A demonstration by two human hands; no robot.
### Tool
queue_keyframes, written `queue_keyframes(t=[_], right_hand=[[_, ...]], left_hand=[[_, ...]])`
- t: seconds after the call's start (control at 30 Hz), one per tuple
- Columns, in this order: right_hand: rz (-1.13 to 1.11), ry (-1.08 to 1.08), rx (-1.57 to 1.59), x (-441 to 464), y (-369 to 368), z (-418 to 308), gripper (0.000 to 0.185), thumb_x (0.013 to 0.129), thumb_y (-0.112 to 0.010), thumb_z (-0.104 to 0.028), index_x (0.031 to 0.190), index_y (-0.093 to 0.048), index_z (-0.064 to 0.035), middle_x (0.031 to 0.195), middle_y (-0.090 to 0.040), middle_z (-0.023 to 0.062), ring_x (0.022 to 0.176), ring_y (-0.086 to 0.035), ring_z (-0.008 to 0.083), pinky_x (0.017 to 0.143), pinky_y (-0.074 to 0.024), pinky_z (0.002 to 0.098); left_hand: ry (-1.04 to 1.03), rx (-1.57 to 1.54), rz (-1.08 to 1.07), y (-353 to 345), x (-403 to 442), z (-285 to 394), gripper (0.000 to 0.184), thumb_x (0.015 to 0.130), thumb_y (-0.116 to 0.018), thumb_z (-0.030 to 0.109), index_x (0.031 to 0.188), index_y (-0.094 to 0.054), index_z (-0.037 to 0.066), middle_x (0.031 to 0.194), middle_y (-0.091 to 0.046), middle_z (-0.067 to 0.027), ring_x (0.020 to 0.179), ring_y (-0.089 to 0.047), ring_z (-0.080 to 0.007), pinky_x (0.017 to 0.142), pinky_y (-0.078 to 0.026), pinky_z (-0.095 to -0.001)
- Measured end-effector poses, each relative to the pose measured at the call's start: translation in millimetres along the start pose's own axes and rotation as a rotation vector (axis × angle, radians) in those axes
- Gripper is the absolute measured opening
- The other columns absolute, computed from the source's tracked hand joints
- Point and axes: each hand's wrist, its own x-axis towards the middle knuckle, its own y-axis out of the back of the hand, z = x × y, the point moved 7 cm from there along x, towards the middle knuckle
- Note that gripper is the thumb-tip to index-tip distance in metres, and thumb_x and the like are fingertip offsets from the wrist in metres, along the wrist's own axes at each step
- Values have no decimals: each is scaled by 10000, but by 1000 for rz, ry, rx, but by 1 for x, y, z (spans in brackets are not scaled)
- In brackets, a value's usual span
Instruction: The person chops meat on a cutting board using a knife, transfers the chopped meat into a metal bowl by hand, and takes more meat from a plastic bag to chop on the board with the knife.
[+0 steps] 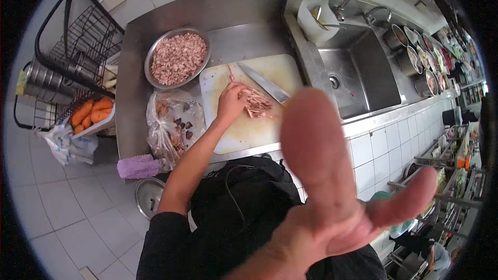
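My left hand (233,101) has its fingers curled over a small pile of sliced meat strips (258,103) on the white cutting board (223,137). A knife (262,83) lies on the board beside the strips, its blade pointing away and its handle end hidden behind my right hand. My right hand (332,192) is raised close to the camera, large and blurred, with a finger and thumb spread and nothing visible in it. One thin reddish strip (231,72) lies near the board's far edge.
At the back left stands a metal bowl of diced meat (179,57). A plastic bag (171,119) and a purple cloth (139,167) lie left of the board. Carrots (92,114) fill a bin farther left. A sink (358,67) is on the right, near several metal pots (410,61).
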Motion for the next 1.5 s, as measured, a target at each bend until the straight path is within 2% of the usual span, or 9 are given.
queue_keyframes(t=[0.07,0.3,0.57,0.8,0.97,1.03,1.2,1.3,1.5], right_hand=[[52,56,-4,-6,10,-17,1111,922,-397,-780,1467,393,-220,1528,52,452,1367,-432,454,1134,-346,514],[-239,-520,-385,1,19,2,992,941,-458,-667,1475,202,-154,1419,-137,399,1261,-500,405,1067,-394,475],[-453,-579,-448,-4,3,-13,863,961,-526,-538,1485,-16,-79,1294,-353,338,1139,-577,349,991,-450,430],[-452,-489,-629,3,13,-38,760,980,-586,-425,1493,-207,-14,1185,-542,285,1032,-645,299,925,-498,390],[6,-89,-1491,53,102,-122,694,993,-629,-345,1499,-343,33,1107,-677,247,956,-693,264,878,-533,362],[345,-2,-2133,66,170,-186,441,915,-728,-173,1302,-612,2,1020,-723,158,933,-703,225,855,-539,338],[68,28,-2874,81,260,-238,471,813,-765,-118,1264,-638,-70,1012,-697,183,947,-688,344,851,-543,422],[22,-93,-3081,93,283,-244,404,763,-766,-153,1146,-675,-62,1054,-679,190,988,-653,402,855,-519,513],[76,-387,-3021,119,325,-252,522,756,-730,-156,1235,-545,-61,1060,-652,240,1007,-639,455,892,-509,532]], left_hand=[[-15,36,-2,6,-1,5,239,878,-666,102,1096,-727,27,1140,-666,-128,946,-692,-270,839,-557,-356],[12,34,-4,-4,2,-14,258,874,-663,105,1109,-716,15,1169,-660,-136,986,-682,-299,871,-549,-377],[-21,67,-86,-14,10,4,263,859,-658,73,1108,-710,7,1188,-657,-137,996,-687,-300,874,-553,-367],[-431,446,-540,-42,7,22,880,666,-854,285,1438,-492,67,1444,-497,-146,1403,-405,-323,1191,-280,-498],[-515,621,-758,-63,17,6,1168,549,-908,393,1526,-347,84,1537,-374,-161,1480,-287,-318,1238,-159,-552],[-520,597,-781,-68,16,6,1173,544,-903,416,1521,-349,77,1527,-375,-171,1467,-302,-332,1237,-164,-548],[-497,576,-814,-73,17,6,1097,571,-868,413,1485,-387,44,1461,-415,-181,1399,-372,-368,1226,-200,-521],[-550,562,-741,-70,14,0,1051,575,-855,395,1454,-415,23,1422,-436,-178,1355,-402,-372,1215,-228,-511],[-489,471,-674,-75,18,-7,904,627,-830,384,1380,-499,8,1346,-483,-169,1279,-454,-359,1132,-321,-494]])
